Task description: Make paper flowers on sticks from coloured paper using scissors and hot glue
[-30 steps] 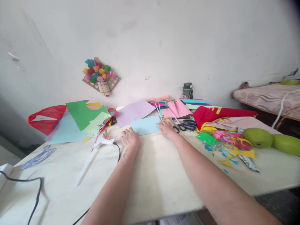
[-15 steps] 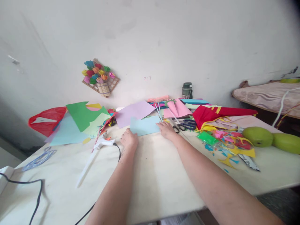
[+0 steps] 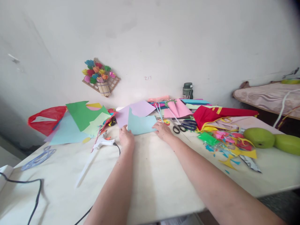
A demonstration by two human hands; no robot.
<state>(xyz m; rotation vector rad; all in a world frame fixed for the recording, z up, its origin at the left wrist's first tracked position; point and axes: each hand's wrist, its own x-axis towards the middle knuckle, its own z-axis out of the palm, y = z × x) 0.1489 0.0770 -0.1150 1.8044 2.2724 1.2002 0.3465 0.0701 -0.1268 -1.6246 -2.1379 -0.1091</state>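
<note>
A sheet of light blue paper (image 3: 142, 125) is held low over the table between my two hands. Its upper edge is uneven, with a tall piece rising at the left and a curved notch beside it. My left hand (image 3: 127, 137) has its fingers closed at the lower left edge of the sheet. At the right edge, the fingertips of my right hand (image 3: 163, 131) grip the paper. Behind it lies a lilac sheet (image 3: 142, 108), partly covered. Black-handled scissors (image 3: 179, 128) lie just right of my right hand. A white glue gun (image 3: 103, 142) rests left of my left hand.
Green paper (image 3: 82, 115) and a red plastic bag (image 3: 44, 120) lie at the left. Toward the right are red cloth (image 3: 211, 114), paper scraps (image 3: 231, 151) and green mangoes (image 3: 259, 137). A bottle (image 3: 187, 90) stands by the wall. A black cord (image 3: 38, 193) crosses the left front.
The light blue paper has tilted up and shows more of its surface, its notched upper edge now in view. Both hands have shifted slightly left with it.
</note>
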